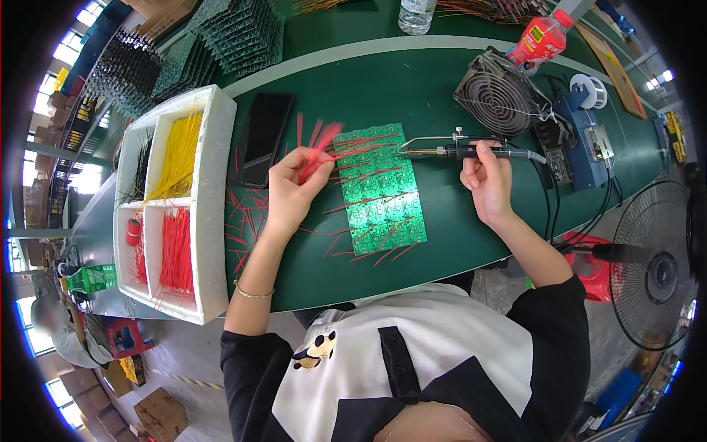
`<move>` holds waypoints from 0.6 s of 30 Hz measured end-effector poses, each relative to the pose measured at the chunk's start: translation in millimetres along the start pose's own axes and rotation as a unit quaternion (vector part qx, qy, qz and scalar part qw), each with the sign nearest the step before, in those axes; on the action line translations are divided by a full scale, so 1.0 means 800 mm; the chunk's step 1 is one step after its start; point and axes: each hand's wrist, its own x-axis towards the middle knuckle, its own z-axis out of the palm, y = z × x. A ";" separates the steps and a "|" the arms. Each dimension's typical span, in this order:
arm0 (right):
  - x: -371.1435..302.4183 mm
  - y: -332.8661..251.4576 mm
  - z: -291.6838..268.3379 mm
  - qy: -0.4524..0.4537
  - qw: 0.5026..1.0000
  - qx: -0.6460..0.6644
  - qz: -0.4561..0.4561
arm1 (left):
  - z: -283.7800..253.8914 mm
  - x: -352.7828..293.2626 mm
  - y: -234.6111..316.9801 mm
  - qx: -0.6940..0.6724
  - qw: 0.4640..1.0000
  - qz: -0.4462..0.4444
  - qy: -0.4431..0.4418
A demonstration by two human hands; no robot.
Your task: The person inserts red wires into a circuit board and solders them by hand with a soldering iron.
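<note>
A green circuit board panel [383, 193] lies on the green table, with several red wires sticking out along its left and lower edges. My left hand [296, 180] is closed around a bunch of red wires [318, 141] at the panel's upper left edge. My right hand [489, 180] grips a soldering iron [464, 151] by its black handle. A thin metal tube runs above the iron's tip, and both end over the panel's upper right part. Whether the tip touches the board I cannot tell.
Left stands a white foam box [213, 221] with yellow, red and black wires. A black phone [264, 136] and loose red wires [247, 214] lie beside it. Behind the iron are a small fan [501, 96], a red bottle [541, 43] and a blue soldering unit [585, 136]. Stacked boards [239, 37] stand far left.
</note>
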 end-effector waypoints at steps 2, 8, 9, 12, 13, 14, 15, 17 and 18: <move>0.000 0.000 0.000 0.003 1.000 -0.001 0.000 | -0.005 0.000 0.008 -0.109 0.991 -0.080 -0.013; 0.000 0.001 0.000 0.008 1.000 0.005 0.002 | -0.006 -0.003 0.010 -0.171 0.980 -0.099 -0.033; 0.000 0.001 0.000 0.009 1.000 0.013 -0.001 | -0.006 -0.004 0.010 -0.171 0.980 -0.099 -0.033; 0.000 0.000 0.001 0.007 1.000 0.015 0.005 | -0.008 -0.005 0.009 -0.189 0.976 -0.107 -0.034; 0.000 0.000 0.000 0.007 1.000 0.014 0.005 | -0.008 -0.005 0.010 -0.207 0.971 -0.114 -0.033; -0.001 0.001 -0.001 0.005 1.000 0.007 0.005 | -0.008 -0.004 0.011 -0.225 0.966 -0.121 -0.033; -0.001 0.001 -0.001 0.002 1.000 0.000 0.004 | -0.009 -0.005 0.010 -0.225 0.966 -0.121 -0.032; -0.001 0.000 0.000 0.006 1.000 0.008 0.002 | -0.012 -0.004 0.007 -0.233 0.963 -0.130 -0.031; -0.001 0.001 0.001 0.011 1.000 0.017 0.000 | -0.011 -0.004 0.004 -0.233 0.963 -0.130 -0.030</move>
